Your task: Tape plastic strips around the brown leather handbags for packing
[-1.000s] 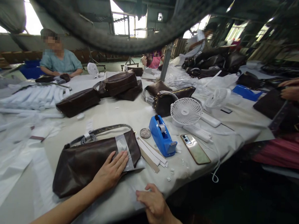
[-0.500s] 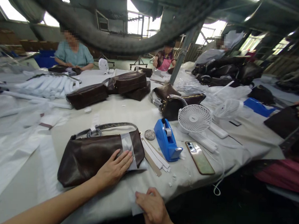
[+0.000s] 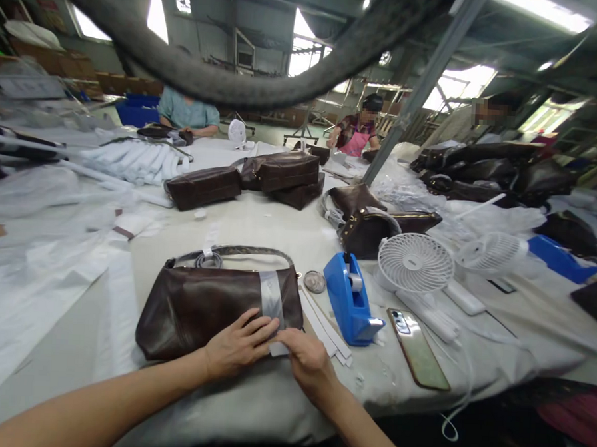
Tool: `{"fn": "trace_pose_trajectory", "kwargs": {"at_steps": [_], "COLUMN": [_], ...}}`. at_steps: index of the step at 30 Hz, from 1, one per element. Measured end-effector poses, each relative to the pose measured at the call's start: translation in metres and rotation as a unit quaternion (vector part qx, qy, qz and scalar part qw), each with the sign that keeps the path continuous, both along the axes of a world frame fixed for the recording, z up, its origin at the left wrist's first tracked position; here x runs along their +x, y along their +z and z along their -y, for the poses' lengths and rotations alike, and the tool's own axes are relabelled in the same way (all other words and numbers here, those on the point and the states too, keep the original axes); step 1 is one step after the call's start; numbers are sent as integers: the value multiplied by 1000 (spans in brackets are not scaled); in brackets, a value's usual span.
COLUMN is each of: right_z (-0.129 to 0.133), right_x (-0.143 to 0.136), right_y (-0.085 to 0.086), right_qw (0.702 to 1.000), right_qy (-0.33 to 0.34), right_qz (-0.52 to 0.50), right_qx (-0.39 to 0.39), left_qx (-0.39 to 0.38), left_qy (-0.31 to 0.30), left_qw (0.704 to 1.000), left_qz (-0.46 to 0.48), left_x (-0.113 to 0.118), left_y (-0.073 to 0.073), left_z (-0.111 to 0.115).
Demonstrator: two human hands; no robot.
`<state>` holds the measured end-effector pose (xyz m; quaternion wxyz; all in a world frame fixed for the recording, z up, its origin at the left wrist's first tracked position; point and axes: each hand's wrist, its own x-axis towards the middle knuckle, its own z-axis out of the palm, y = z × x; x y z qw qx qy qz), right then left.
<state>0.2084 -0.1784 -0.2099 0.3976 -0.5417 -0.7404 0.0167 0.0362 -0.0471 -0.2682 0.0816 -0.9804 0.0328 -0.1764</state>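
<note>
A dark brown leather handbag (image 3: 198, 308) lies on its side on the covered table, its strap (image 3: 257, 251) along the top edge. Around its right part runs a pale grey translucent strip (image 3: 271, 292). My left hand (image 3: 239, 346) rests on the bag's lower front, fingers stretched over the lower part of the strip. Beside it, at the bag's bottom edge, my right hand (image 3: 308, 363) is closed in a pinch on a whitish strip end (image 3: 278, 349). Whether this end belongs to the band on the bag, I cannot tell.
Right of the bag are a blue tape dispenser (image 3: 347, 303), paper strips (image 3: 326, 325), a small round dish (image 3: 315, 282), a phone (image 3: 416, 350) and a white fan (image 3: 416, 263). More brown bags (image 3: 286, 173) lie behind. Co-workers (image 3: 358, 130) sit across the table.
My right hand has moved up from the table's front edge to the bag's bottom edge, beside my left hand. The view has shifted, so the scene sits further right.
</note>
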Motion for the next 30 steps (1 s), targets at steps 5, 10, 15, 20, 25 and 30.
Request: {"fn": "trace_pose_trajectory", "kwargs": {"at_steps": [5, 10, 15, 20, 25, 30], "right_z": [-9, -11, -12, -7, -6, -22], "right_x": [0, 3, 7, 6, -2, 1], "right_y": [-5, -10, -15, -4, 17, 20], "right_qw": [986, 987, 991, 999, 997, 996], "right_qy": [-66, -75, -49, 7, 31, 16], "right_qz": [-90, -102, -102, -35, 50, 62], "right_qx": [-122, -94, -73, -20, 45, 59], "left_qx": [-71, -186, -283, -328, -296, -273], "left_qy": [-44, -64, 23, 48, 61, 41], "left_qw": [997, 980, 958, 942, 953, 960], "left_qz": [6, -4, 45, 49, 37, 42], "left_x": [-3, -3, 7, 12, 14, 17], "left_y": [9, 18, 16, 22, 22, 14], "left_z": [-1, -2, 0, 3, 3, 1]}}
